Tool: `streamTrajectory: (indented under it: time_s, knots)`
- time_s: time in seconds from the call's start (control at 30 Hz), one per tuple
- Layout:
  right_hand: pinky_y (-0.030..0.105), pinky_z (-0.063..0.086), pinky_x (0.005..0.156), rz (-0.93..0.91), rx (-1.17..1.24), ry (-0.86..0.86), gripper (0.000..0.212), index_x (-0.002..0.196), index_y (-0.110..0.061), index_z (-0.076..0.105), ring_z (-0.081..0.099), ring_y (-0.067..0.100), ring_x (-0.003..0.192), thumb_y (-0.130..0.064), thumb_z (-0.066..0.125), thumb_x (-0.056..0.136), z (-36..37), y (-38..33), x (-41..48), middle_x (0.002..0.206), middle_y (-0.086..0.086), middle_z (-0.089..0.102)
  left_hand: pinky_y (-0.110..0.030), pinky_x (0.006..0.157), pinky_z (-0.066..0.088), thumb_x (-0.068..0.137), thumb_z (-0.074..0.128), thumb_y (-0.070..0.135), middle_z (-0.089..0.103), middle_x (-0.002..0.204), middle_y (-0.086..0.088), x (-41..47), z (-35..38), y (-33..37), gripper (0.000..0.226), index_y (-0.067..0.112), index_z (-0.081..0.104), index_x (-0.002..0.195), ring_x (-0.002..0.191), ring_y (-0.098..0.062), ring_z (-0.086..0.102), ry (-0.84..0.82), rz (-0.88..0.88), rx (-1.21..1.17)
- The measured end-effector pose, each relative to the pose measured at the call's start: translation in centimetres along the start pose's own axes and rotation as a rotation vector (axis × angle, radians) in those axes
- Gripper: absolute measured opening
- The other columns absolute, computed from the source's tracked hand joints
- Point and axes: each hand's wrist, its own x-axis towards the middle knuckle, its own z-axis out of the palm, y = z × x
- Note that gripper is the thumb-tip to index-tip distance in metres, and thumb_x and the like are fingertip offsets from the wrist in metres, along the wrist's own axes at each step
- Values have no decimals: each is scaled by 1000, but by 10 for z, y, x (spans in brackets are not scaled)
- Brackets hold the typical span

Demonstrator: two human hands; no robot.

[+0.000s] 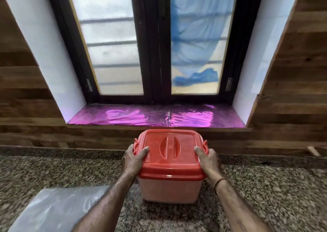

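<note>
A translucent plastic box [169,190] with a red snap-on lid [169,152] stands on the speckled granite counter [265,187], just in front of the window sill. My left hand [133,159] grips the lid's left edge, thumb on top, fingers down the side by the left clip. My right hand [208,160] grips the right edge the same way, next to the right clip. The lid sits closed on the box, and a moulded handle runs across its middle.
A window sill lined with shiny purple foil [155,116] lies behind the box, under a dark-framed frosted window [154,42]. Wood-panelled wall runs on both sides. A clear plastic sheet [53,208] lies on the counter at the lower left.
</note>
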Motion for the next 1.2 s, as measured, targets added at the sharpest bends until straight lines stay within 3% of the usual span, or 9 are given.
streamTrajectory:
  time_s: [0.17,0.37,0.47,0.6,0.67,0.8,0.93,1.03,1.2]
  knots:
    - [37,50,88,-24,-65,16,58,111,-3,67,66,36,107,-54,69,85,-2,-6,-2,113,20,71,-49,105,50,69,54,82,64,137,-15,-2,-8,-2,100,17,50,145,123,-35,60,-47,-19,208]
    - [54,31,114,-261,-367,234,73,148,-9,42,38,36,142,-46,66,89,9,-9,-51,152,18,44,-48,114,42,88,69,59,46,155,-16,-36,-38,-14,89,16,34,158,139,-31,48,-65,28,156]
    - [65,19,117,-507,-390,321,72,148,-6,45,27,38,149,-36,71,87,44,-11,-94,158,20,37,-46,111,45,90,70,53,50,150,-14,-53,-79,-34,81,16,38,155,135,-29,51,9,28,180]
    - [53,10,122,-748,-352,277,68,147,-12,45,25,38,151,-37,62,86,99,-15,-163,160,19,34,-41,106,47,91,65,57,54,145,-10,-70,-146,-78,74,18,44,150,130,-28,55,106,-35,288]
    - [47,23,121,-812,-347,163,63,142,-13,51,38,37,144,-37,61,85,136,-13,-194,152,15,45,-42,107,46,91,64,58,53,148,-10,-74,-182,-106,74,16,44,150,133,-29,53,136,-90,335]
    - [38,48,99,-633,-346,-205,52,128,-17,59,59,29,117,-37,64,81,206,14,-242,126,6,59,-42,105,45,90,65,57,54,147,-13,-75,-252,-170,74,13,47,146,134,-33,51,145,-200,458]
    - [38,46,100,-211,-513,-390,69,140,-13,49,52,34,130,-47,67,83,263,52,-274,144,14,50,-48,107,43,86,66,63,44,152,-16,-63,-316,-225,87,14,39,152,138,-38,43,117,-311,583]
    - [40,54,93,-35,-559,-361,81,125,-10,59,61,33,118,-65,63,66,297,82,-286,129,15,63,-50,113,37,81,68,67,37,157,-18,-47,-348,-254,100,13,31,156,143,-40,36,95,-360,649]
    - [37,55,84,85,-588,-242,65,113,-6,63,63,35,108,-51,77,69,323,96,-297,117,16,65,-50,111,40,77,73,68,46,151,-22,-22,-379,-278,109,8,29,155,138,-42,45,43,-464,646]
